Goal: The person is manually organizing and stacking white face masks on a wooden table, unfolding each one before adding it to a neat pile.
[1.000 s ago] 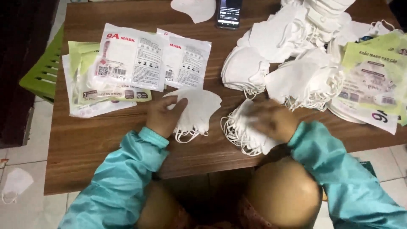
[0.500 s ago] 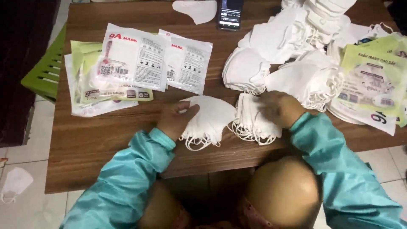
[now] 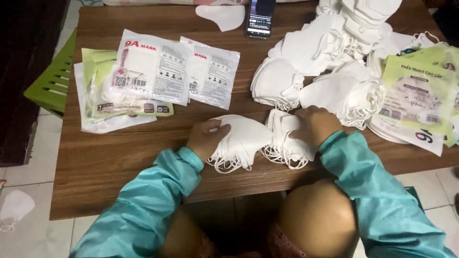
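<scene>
My left hand (image 3: 206, 138) grips a small stack of white folded face masks (image 3: 245, 141) lying on the brown wooden table (image 3: 119, 162), ear loops hanging toward the front edge. My right hand (image 3: 313, 125) rests on a second stack of white masks (image 3: 287, 149) just to the right, the two stacks touching. Both arms wear teal sleeves.
A big heap of loose white masks (image 3: 330, 52) fills the back right. Printed mask pouches (image 3: 158, 67) lie at the left, more pouches (image 3: 416, 100) at the right. A phone (image 3: 260, 16) and one mask (image 3: 224, 15) lie at the back. Green stool (image 3: 50, 83) stands left; a mask (image 3: 14, 206) lies on the floor.
Both hands have moved up and to the right with their mask stacks. The two stacks now lie side by side and touch.
</scene>
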